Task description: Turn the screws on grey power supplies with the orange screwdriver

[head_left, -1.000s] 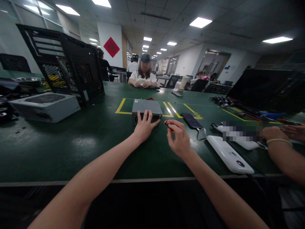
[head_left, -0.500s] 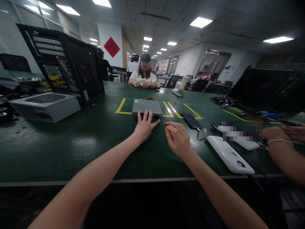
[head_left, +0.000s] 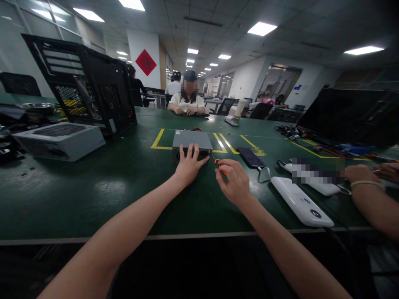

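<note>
A small grey metal box (head_left: 191,139) lies on the green table (head_left: 93,187) between yellow tape lines. My left hand (head_left: 188,163) rests flat on the box's near top edge, fingers spread. My right hand (head_left: 233,181) is closed around an orange-and-black screwdriver (head_left: 218,163), whose thin shaft points at the box's near right corner. Red wires show just behind the box.
A grey power supply (head_left: 59,140) and a black computer case (head_left: 90,89) stand at the left. A dark phone (head_left: 250,157) and a white device (head_left: 301,201) lie to the right. Another person's arm (head_left: 370,195) rests at the right edge. A person sits across the table.
My right hand has shifted slightly left and up with the screwdriver, toward the box's corner. My left hand has stayed on the box.
</note>
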Demonstrator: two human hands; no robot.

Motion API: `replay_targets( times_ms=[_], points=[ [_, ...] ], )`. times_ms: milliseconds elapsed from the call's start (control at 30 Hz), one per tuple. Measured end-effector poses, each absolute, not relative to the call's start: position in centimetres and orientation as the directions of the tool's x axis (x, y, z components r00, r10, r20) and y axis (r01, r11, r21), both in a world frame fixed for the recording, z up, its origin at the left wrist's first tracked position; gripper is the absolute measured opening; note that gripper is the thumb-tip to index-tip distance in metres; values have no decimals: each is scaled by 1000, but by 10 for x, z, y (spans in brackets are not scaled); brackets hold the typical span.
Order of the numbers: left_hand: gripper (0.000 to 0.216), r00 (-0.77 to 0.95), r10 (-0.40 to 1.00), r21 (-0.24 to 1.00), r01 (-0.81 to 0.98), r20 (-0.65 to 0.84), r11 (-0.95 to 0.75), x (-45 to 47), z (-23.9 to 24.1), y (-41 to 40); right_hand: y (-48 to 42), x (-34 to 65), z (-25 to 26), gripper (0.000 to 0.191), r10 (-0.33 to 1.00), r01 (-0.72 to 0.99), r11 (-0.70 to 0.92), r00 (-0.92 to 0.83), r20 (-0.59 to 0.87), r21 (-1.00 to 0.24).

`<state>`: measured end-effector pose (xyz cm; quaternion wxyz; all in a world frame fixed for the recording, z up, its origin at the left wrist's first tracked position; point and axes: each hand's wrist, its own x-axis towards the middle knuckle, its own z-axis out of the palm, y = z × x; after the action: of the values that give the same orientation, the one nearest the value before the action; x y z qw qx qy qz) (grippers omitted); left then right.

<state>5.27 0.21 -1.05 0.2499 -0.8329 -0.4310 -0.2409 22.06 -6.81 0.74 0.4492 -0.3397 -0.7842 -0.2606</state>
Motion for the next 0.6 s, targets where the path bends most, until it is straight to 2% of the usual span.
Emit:
replay_targets(
  times_ms=[167,333,467,600],
  points=[
    [50,521,599,-216,835,608,-506,53,-10,2,-69,221,7,30,295,758,648,-347,890,81],
    [48,527,583,-242,834,618,-496,52,-10,2,-69,221,7,21,284,784,604,-382,879,145],
    [49,528,587,-240,833,614,-498,53,-9,1,-69,221,8,31,275,770,631,-341,899,99],
    [48,523,589,-234,836,616,-497,53,-9,2,-71,222,8,16,307,833,537,-342,888,135]
  ],
)
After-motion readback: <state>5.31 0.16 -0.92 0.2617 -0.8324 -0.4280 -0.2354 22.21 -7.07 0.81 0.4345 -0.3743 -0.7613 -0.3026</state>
